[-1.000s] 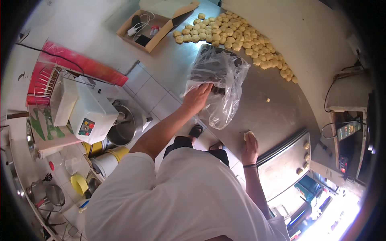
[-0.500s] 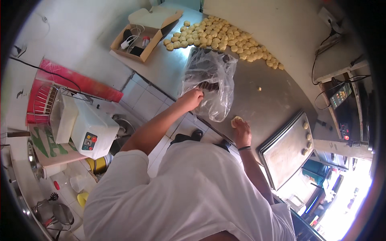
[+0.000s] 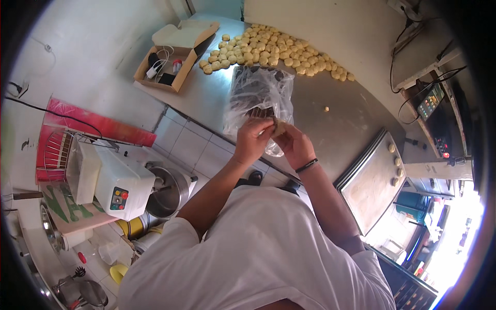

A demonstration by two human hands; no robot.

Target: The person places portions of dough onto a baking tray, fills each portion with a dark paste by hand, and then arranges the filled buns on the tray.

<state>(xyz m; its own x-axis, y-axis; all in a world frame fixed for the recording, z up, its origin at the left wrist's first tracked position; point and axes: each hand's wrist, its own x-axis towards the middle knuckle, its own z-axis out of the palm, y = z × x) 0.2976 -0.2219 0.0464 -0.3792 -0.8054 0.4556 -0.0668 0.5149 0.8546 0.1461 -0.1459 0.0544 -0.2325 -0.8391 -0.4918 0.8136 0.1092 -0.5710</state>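
Above the near edge of the metal table, my two hands meet in front of my body. My right hand point(image 3: 295, 146) is closed around a small piece of pale dough point(image 3: 279, 128). My left hand point(image 3: 252, 140) is pinched at the dough's left side; something small and dark shows at its fingertips, too small to name. Just beyond them lies a clear plastic bag point(image 3: 258, 90) with dark brown contents, partly hidden by my hands. Many pale dough balls point(image 3: 268, 49) spread along the far side of the table. One tiny dough bit point(image 3: 326, 109) sits alone to the right.
At the right, a baking tray point(image 3: 369, 191) carries several dough pieces along its right side. An open cardboard box point(image 3: 175, 62) with cables stands at the far left of the table point(image 3: 351, 119). A white mixer point(image 3: 124, 181) with a metal bowl point(image 3: 168, 194) is at my left.
My left hand has drawn back from the bag's dark contents toward the right hand. My right hand has moved left and up with the dough, so both hands now meet.
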